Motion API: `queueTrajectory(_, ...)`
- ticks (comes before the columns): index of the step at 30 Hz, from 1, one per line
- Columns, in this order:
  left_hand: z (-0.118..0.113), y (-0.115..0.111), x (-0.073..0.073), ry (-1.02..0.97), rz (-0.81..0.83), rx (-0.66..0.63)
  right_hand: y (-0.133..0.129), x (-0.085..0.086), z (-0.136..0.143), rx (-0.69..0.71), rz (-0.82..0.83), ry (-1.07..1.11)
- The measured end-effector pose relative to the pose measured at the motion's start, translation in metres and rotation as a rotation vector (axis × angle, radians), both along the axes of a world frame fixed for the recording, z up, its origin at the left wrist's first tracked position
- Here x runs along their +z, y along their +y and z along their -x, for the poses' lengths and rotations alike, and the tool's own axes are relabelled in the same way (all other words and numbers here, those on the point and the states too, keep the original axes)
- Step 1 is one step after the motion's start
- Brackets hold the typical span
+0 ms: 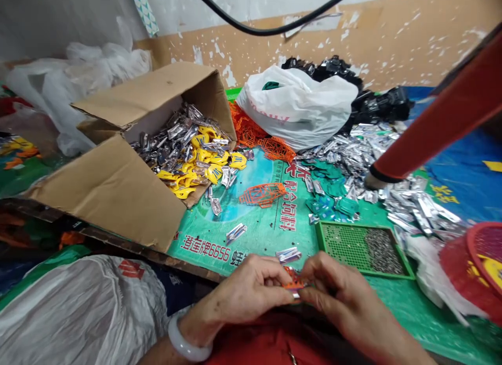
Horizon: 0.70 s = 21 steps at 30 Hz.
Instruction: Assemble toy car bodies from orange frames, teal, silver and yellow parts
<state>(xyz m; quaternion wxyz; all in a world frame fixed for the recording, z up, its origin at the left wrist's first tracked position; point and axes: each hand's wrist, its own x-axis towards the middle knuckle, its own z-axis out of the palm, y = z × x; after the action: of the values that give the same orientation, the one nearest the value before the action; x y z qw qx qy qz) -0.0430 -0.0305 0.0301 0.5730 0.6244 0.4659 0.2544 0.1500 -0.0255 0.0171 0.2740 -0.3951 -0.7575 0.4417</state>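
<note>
Close to my body, my left hand [251, 284] pinches one side of a small orange plastic piece [292, 276] between thumb and fingers. The fingers of my right hand [339, 289] close on its other side. A bit of shiny metal shows at its lower edge, and the fingers hide much of it. Just beyond the hands lie silver metal pieces [288, 255] on the green printed sheet [254, 250]. Farther off on that sheet rests a flat orange lattice-like plastic piece [262, 194]. A green tray [325, 244] with small metal bits stands beyond my right hand.
At left, a cardboard box [117, 192] spills metal and yellow pieces [204, 156]. A white bag [298, 106] stands at the back beside heaped silver pieces [361, 145]. A red post [443, 111] slants in from the right, above a red basket [463, 265].
</note>
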Motion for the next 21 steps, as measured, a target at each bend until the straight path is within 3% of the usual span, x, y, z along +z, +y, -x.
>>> queueTrajectory(5, 0.002, 0.008, -0.008, -0.183, 0.186, 0.113, 0.018, 0.004, 0.005, 0.025, 0.269, 0.106)
queueTrajectory(11, 0.014, 0.021, -0.013, -0.124, 0.442, 0.025, 0.030, 0.011, 0.011, 0.035, 0.402, 0.066)
queueTrajectory(21, 0.009, 0.027, -0.012, -0.049, 0.447, -0.051, 0.040, 0.008, 0.019, 0.029, 0.465, 0.104)
